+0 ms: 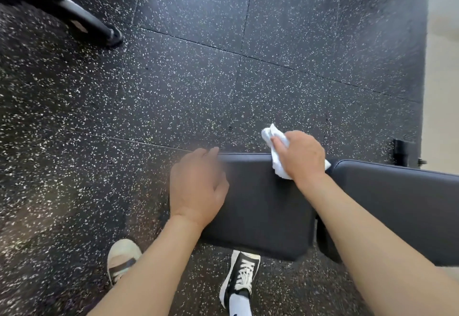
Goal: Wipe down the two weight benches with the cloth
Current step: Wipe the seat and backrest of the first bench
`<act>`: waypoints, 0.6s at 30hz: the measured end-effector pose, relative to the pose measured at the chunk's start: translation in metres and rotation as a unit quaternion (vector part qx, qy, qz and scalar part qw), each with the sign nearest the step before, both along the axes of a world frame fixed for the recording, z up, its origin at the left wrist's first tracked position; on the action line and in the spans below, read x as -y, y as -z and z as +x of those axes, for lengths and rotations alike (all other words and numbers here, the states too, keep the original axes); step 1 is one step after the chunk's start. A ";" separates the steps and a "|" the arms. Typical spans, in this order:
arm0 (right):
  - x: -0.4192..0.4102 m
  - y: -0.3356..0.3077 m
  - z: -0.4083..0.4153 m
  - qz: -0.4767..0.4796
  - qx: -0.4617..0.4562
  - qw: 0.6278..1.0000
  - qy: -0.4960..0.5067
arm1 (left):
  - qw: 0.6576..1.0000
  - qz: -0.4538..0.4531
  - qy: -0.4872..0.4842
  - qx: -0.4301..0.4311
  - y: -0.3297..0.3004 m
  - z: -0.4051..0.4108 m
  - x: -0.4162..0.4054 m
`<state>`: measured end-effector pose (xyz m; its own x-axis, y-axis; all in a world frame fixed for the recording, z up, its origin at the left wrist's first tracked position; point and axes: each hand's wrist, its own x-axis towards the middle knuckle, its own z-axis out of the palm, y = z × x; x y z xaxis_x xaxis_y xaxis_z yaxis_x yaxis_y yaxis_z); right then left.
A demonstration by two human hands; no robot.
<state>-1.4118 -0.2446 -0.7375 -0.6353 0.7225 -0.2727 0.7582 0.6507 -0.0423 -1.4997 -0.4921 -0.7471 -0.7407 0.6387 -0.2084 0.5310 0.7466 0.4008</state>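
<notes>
The right hand [299, 155] has its fingers curled tight around a crumpled white cloth [277, 160], pressing it on the far edge of the black padded bench seat [263, 206]. The left hand [197, 184] rests on the seat's end, fingers loosely together, holding nothing. This looks like wiping the first bench. Next, the cloth should probably sweep across the seat, then onto the long black back pad [397, 204] beside it.
</notes>
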 end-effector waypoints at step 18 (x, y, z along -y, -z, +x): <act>0.214 -0.012 -0.097 -0.014 -0.055 0.855 -0.516 | 0.940 0.060 -0.165 0.294 -0.013 0.063 0.138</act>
